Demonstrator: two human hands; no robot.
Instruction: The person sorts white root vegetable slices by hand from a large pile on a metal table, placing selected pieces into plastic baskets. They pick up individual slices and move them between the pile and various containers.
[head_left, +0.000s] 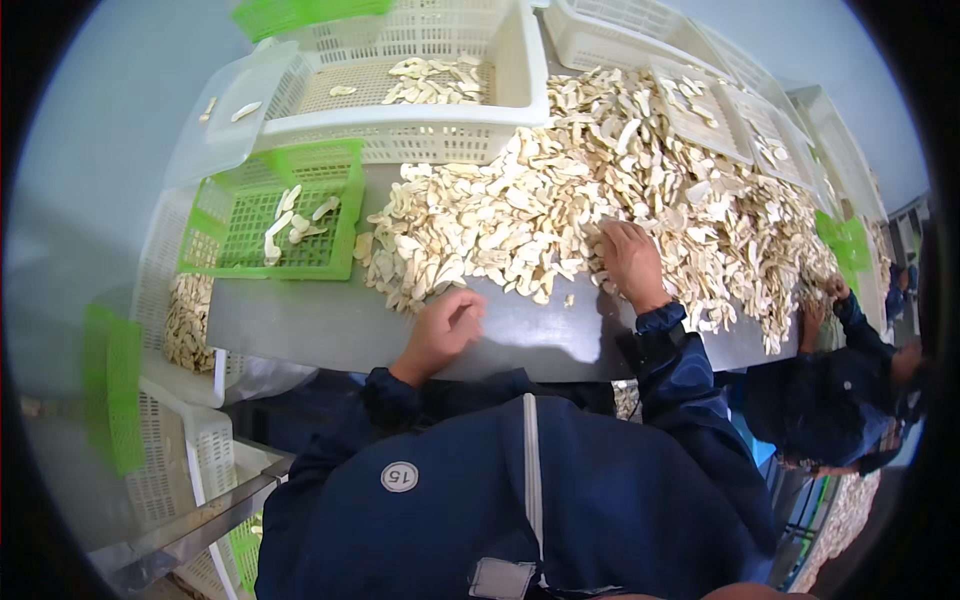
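A broad heap of pale dried slices (517, 202), which look like sliced mushroom, covers much of a metal table (300, 315). My right hand (634, 262) reaches into the near side of this heap, fingers bent down and fingertips among the slices. Whether it grips one is hidden. Nearer to me, over bare metal at the heap's front edge, is my left hand (444, 330). Its fingers are curled and slightly blurred, so I cannot make out anything inside them. A green plastic basket (356, 217) at the left of the heap holds several larger slices.
Behind the green basket stands a white plastic crate (540, 75) with some slices inside. A translucent lid (225, 135) bears two pieces. Shallow white trays (739, 142) rest on the heap at the right. A co-worker's hands (814, 319) touch its right end. A filled crate (154, 300) stands at the left.
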